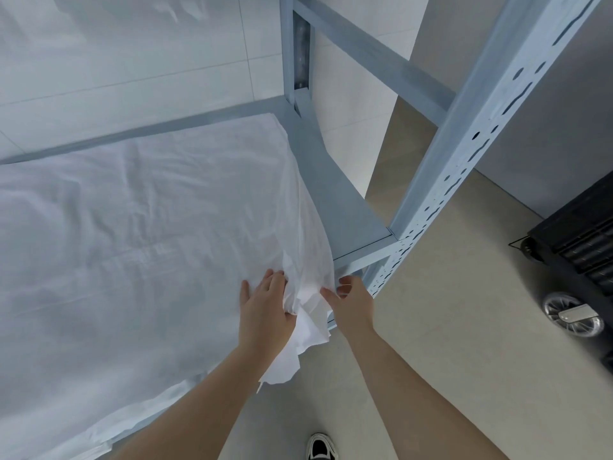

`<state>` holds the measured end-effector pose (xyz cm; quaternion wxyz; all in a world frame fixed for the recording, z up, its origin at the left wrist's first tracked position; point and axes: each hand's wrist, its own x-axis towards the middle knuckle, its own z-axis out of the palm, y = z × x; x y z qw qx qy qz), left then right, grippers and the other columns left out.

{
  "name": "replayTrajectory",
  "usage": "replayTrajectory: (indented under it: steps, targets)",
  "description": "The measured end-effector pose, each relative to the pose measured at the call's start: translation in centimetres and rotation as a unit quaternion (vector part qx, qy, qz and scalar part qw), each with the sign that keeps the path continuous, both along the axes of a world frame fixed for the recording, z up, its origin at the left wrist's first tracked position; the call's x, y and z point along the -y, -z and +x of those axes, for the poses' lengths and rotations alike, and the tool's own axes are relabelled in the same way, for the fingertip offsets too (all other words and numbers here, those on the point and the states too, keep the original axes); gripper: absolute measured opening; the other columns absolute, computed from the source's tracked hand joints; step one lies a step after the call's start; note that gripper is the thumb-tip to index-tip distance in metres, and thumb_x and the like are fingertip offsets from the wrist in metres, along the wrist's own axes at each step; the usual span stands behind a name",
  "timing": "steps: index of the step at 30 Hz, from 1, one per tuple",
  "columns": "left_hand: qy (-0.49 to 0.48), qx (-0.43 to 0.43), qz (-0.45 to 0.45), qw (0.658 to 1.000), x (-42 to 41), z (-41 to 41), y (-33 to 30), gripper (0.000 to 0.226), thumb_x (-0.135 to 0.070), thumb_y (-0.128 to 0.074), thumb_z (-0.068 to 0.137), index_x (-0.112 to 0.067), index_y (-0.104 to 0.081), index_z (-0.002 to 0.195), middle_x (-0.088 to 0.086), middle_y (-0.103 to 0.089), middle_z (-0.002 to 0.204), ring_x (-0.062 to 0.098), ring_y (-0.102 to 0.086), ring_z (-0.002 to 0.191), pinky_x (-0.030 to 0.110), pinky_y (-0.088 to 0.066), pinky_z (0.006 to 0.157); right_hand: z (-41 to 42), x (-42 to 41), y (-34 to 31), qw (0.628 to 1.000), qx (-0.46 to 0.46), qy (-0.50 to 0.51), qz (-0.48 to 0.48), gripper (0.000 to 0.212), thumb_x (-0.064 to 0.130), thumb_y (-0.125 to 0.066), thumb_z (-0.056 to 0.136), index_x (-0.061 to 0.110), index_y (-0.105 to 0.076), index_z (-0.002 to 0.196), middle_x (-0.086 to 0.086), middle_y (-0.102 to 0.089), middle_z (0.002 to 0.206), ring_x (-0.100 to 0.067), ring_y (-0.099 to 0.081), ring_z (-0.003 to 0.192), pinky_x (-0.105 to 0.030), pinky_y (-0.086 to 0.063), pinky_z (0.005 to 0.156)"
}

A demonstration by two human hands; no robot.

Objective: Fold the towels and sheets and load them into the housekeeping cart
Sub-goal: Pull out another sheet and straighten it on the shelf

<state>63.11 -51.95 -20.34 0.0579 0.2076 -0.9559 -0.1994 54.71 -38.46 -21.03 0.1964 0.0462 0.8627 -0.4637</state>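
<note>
fabric first: i read the thin white cotton-looking sheet (139, 227) as light, limp and a little slippery on itself, so it should drape and slide rather than hold any shape. i would take it by its corners and hemmed edges, not by the middle, where a grab would only bunch it. it lies spread flat over the pale blue-grey metal shelf of the slotted rack (335, 194), covering most of the board, creased in soft ridges, with its near-right corner spilling off the front edge in a crumpled bundle of several layers. my left hand (265, 310) rests on top near that corner, fingers curled into the gathered cloth and holding it. just beside it my right hand (351, 303) pinches the hanging corner folds between thumb and fingers at the shelf's front rail (the fingertips are partly hidden by cloth). further right, well apart on the beige floor, stands the black wheeled housekeeping cart (583, 247), only its lower edge and a caster showing.
</note>
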Motion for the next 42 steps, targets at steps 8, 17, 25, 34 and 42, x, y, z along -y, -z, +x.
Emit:
replayTrajectory:
  steps: [8, 17, 25, 34, 42]
  targets:
    - [0.010, 0.010, 0.033, 0.999, 0.5, 0.1, -0.2, 0.051, -0.017, -0.063, 0.086, -0.011, -0.046, 0.134, -0.001, -0.055, 0.137, 0.016, -0.047, 0.130, 0.045, -0.010, 0.118, -1.3, -2.7, 1.2, 1.000, -0.016, 0.011, 0.007, 0.009, 0.007, -0.059, 0.090, 0.010, -0.066, 0.087, -0.001, -0.063, 0.078, -0.014, -0.052, 0.068, -0.013, -0.037, 0.058]
    - [0.051, 0.018, 0.063, 0.997, 1.0, 0.4, -0.2, 0.058, -0.018, -0.059, 0.087, -0.010, -0.039, 0.141, 0.004, -0.051, 0.141, 0.015, -0.036, 0.138, 0.046, -0.004, 0.119, 1.2, -1.2, 1.0, 0.999, -0.034, -0.018, 0.008, 0.017, 0.025, -0.070, 0.085, 0.017, -0.058, 0.094, 0.006, -0.061, 0.085, -0.013, -0.058, 0.078, -0.024, -0.041, 0.067]
    - [0.078, 0.022, 0.087, 0.993, 1.5, 0.7, -0.4, 0.068, -0.025, -0.062, 0.086, -0.011, -0.031, 0.146, 0.003, -0.040, 0.150, 0.016, -0.030, 0.142, 0.043, 0.004, 0.120, 5.1, 0.1, 2.1, 0.989, 0.023, -0.097, -0.109, 0.014, 0.033, -0.055, 0.094, 0.026, -0.066, 0.099, 0.011, -0.069, 0.089, 0.001, -0.061, 0.081, -0.008, -0.042, 0.065]
    - [0.161, 0.046, 0.066, 0.984, 3.1, 2.1, -0.1, 0.079, -0.023, -0.061, 0.085, -0.019, -0.019, 0.152, -0.022, -0.013, 0.149, -0.029, 0.026, 0.118, 0.018, 0.020, 0.108, 3.9, 1.4, 2.0, 1.000, -0.007, 0.009, -0.020, 0.025, 0.015, -0.057, 0.088, 0.024, -0.050, 0.066, 0.012, -0.051, 0.059, -0.010, -0.046, 0.057, -0.010, -0.032, 0.043]
    - [0.223, 0.141, -0.044, 0.964, 4.7, 3.6, 0.0, 0.077, -0.054, -0.042, 0.091, -0.034, -0.001, 0.153, -0.020, 0.019, 0.153, 0.001, 0.025, 0.140, 0.039, 0.014, 0.119, 4.4, -1.2, 2.2, 0.996, 0.017, 0.031, -0.077, 0.024, 0.024, -0.045, 0.098, 0.016, -0.054, 0.077, 0.007, -0.050, 0.064, -0.010, -0.044, 0.058, -0.020, -0.035, 0.052]
